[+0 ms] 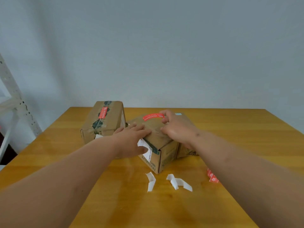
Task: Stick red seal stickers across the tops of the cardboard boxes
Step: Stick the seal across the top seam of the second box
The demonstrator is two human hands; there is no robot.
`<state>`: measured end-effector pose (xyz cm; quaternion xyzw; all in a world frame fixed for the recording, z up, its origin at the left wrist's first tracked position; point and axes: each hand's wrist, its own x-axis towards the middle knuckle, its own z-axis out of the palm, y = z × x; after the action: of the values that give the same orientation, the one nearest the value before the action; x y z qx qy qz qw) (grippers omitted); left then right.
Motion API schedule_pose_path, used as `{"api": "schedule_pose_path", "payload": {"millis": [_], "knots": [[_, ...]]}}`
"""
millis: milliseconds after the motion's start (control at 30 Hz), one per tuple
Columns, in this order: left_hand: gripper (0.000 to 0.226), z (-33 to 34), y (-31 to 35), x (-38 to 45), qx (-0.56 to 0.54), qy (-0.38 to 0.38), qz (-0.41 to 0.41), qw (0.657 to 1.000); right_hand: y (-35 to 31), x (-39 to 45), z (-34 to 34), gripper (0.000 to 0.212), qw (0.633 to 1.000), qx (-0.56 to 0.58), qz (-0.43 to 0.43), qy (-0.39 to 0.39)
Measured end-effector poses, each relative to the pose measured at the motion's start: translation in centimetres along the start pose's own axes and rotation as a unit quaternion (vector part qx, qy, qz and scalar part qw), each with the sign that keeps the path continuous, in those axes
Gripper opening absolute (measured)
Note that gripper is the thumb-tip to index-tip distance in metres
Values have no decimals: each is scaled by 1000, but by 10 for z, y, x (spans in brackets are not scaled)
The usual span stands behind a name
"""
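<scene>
A cardboard box (162,145) stands corner-on at the middle of the wooden table (115,203). My left hand (131,139) lies flat on its top and near left side, thumb down by a white shipping label (146,149). My right hand (177,127) pinches one end of a red seal sticker (152,116), which arches over the far part of the box top. A second cardboard box (105,120) at the back left bears a red seal sticker (103,112) across its taped top. A third box (185,151) shows partly behind my right wrist.
Curled white backing strips (151,181) (178,182) lie on the table in front of the middle box. A small stack of red stickers (212,176) peeks out beside my right forearm. A white perforated metal rack (14,102) stands at the far left, off the table.
</scene>
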<state>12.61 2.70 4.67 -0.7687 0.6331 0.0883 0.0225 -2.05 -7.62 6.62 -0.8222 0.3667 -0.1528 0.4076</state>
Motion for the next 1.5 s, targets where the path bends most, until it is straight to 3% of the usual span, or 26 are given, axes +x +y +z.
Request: {"api": "schedule_pose_path", "payload": {"millis": [133, 267, 400, 500, 667, 933, 1033, 1100, 1200, 1333, 1400, 1500], "knots": [[58, 11, 3, 3, 29, 87, 10, 996, 6, 1, -3, 65, 1000, 8, 22, 2], [65, 11, 22, 1, 99, 136, 15, 986, 9, 4, -7, 62, 999, 12, 38, -4], [63, 19, 42, 2, 62, 172, -4, 983, 12, 5, -6, 59, 999, 25, 39, 8], [59, 27, 45, 3, -16, 151, 13, 988, 14, 2, -3, 54, 999, 39, 29, 17], [55, 23, 38, 0, 19, 57, 58, 997, 20, 2, -1, 53, 998, 53, 27, 16], [58, 18, 43, -16, -12, 110, -4, 994, 20, 3, -1, 44, 995, 90, 27, 44], [61, 21, 25, -24, 11, 73, -1, 997, 22, 2, -2, 43, 989, 134, 32, 49], [59, 23, 21, -25, 16, 54, 8, 998, 23, -1, 1, 42, 993, 107, 26, 47], [59, 22, 25, -28, 5, 100, -7, 995, 20, -5, 4, 38, 998, 46, 2, 36], [48, 30, 16, -34, -123, 207, -27, 970, 13, -8, 0, 15, 996, 40, -16, 82], [34, 30, 9, -35, -231, 263, -44, 936, 10, -9, -4, 9, 992, 49, -18, 116], [19, 17, 5, -35, -340, 315, -106, 880, 3, -11, -7, 9, 993, 77, -10, 85]]}}
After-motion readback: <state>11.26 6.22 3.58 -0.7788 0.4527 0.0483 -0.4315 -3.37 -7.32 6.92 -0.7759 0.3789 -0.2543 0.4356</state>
